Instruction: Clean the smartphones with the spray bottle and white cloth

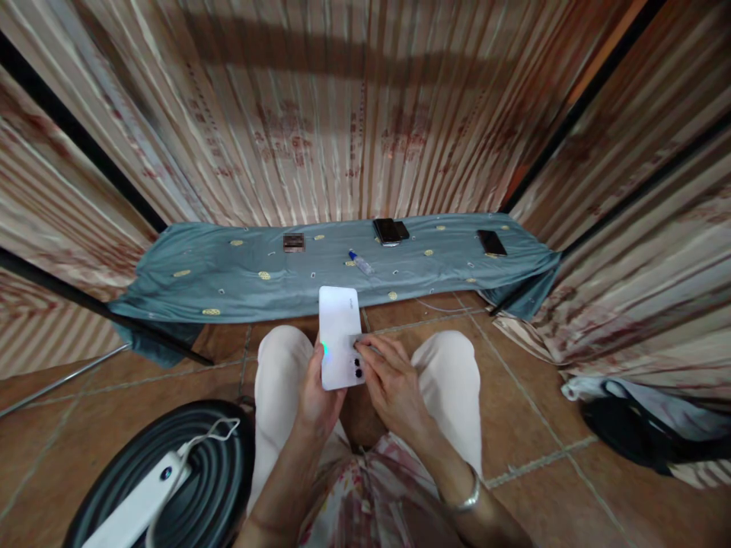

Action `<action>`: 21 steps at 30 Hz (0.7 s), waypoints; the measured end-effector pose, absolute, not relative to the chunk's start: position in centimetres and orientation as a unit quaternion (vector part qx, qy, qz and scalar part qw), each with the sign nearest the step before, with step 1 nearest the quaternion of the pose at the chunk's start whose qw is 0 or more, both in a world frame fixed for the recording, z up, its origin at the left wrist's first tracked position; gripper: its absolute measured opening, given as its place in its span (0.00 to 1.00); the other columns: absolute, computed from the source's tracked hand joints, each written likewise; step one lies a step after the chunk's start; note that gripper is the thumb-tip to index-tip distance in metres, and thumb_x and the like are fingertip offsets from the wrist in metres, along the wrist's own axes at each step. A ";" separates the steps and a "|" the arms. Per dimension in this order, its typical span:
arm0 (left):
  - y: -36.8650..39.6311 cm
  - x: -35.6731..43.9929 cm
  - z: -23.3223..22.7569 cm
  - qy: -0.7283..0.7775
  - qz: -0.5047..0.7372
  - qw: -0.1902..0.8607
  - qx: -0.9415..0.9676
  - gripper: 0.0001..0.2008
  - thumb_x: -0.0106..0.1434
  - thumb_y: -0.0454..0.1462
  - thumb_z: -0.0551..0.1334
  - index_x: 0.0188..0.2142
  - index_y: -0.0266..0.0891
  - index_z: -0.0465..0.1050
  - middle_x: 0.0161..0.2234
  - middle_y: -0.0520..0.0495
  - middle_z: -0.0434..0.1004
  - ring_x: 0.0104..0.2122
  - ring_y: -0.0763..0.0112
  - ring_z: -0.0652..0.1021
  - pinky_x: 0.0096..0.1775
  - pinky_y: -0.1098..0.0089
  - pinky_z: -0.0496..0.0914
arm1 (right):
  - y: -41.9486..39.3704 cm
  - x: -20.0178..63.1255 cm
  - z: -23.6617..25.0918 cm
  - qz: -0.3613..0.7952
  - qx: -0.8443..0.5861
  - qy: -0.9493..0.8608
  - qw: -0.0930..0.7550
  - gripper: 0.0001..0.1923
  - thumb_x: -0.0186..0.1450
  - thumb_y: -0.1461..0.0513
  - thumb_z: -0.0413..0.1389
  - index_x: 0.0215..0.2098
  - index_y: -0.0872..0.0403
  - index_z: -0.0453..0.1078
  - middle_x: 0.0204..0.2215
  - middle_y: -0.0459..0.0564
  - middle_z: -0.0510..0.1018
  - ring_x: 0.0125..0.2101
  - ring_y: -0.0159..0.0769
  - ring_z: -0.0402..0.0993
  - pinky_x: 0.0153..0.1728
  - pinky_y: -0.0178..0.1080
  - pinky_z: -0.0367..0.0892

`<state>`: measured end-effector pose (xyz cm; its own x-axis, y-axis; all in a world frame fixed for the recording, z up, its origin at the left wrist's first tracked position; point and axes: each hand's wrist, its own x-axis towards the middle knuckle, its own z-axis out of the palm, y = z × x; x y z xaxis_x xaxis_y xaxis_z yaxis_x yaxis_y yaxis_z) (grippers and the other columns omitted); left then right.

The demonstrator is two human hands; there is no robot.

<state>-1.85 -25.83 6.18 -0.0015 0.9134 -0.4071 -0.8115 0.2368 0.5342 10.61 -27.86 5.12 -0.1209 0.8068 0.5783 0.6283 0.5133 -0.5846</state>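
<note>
The person's left grip is holding one white phone, its fingers closing around the lower part while the thumb is lying along the left edge. The phone is being held over the space between two knees, its back facing up, and two dark lenses are showing near its lower end. The right grip is curling in narrowly, its fingertips touching the phone's right side just above those lenses; whether they are pinching something small cannot be told.

One surface, draped in blue-grey cloth, is stretching across beyond the phone. One small brown case is lying there, beyond the phone and to its left. One small bottle with a blue cap is lying just beyond it, slightly right. Two dark flat objects are lying together farther beyond, also to the right, and one black slab is resting well to the phone's right.

Nearer the person, left of the phone, one round black ribbed object is carrying one white device and a pale cable. One silver bracelet is circling the right wrist, below and right of the phone.
</note>
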 end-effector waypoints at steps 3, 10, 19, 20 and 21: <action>-25.8 -1.8 5.9 0.352 0.609 0.706 0.085 0.21 0.62 0.41 0.60 0.53 0.32 0.71 0.41 0.41 0.82 0.45 0.58 0.80 0.51 0.61 0.71 | -28.3 9.4 4.8 0.068 -0.471 -0.765 0.435 0.22 0.69 0.68 0.46 0.59 0.54 0.66 0.51 0.58 0.73 0.54 0.45 0.64 0.54 0.51 0.68; -26.1 -2.0 6.1 0.337 0.616 0.705 0.096 0.25 0.60 0.42 0.61 0.55 0.32 0.69 0.43 0.39 0.82 0.48 0.57 0.78 0.54 0.60 0.68 | -28.6 9.5 4.8 0.070 -0.456 -0.773 0.436 0.21 0.69 0.70 0.46 0.58 0.55 0.66 0.51 0.58 0.73 0.53 0.43 0.65 0.54 0.48 0.68; -25.8 -2.0 5.7 0.345 0.603 0.716 0.074 0.25 0.62 0.46 0.59 0.50 0.27 0.72 0.41 0.37 0.82 0.48 0.56 0.78 0.54 0.61 0.69 | -28.4 8.6 4.5 0.057 -0.437 -0.789 0.428 0.23 0.69 0.68 0.46 0.62 0.54 0.62 0.52 0.58 0.72 0.54 0.44 0.66 0.55 0.50 0.68; -25.7 -2.1 5.7 0.343 0.600 0.719 0.069 0.25 0.62 0.47 0.58 0.49 0.27 0.73 0.41 0.36 0.82 0.48 0.55 0.78 0.53 0.61 0.69 | -28.5 8.4 4.4 0.052 -0.437 -0.792 0.423 0.23 0.69 0.68 0.46 0.62 0.55 0.61 0.52 0.58 0.73 0.54 0.44 0.66 0.55 0.50 0.68; -25.7 -2.2 5.8 0.342 0.597 0.722 0.068 0.27 0.63 0.49 0.56 0.49 0.27 0.73 0.40 0.36 0.82 0.48 0.55 0.78 0.53 0.61 0.69 | -28.7 8.3 4.3 0.047 -0.437 -0.795 0.417 0.24 0.69 0.68 0.46 0.63 0.55 0.61 0.52 0.58 0.73 0.54 0.44 0.66 0.55 0.50 0.68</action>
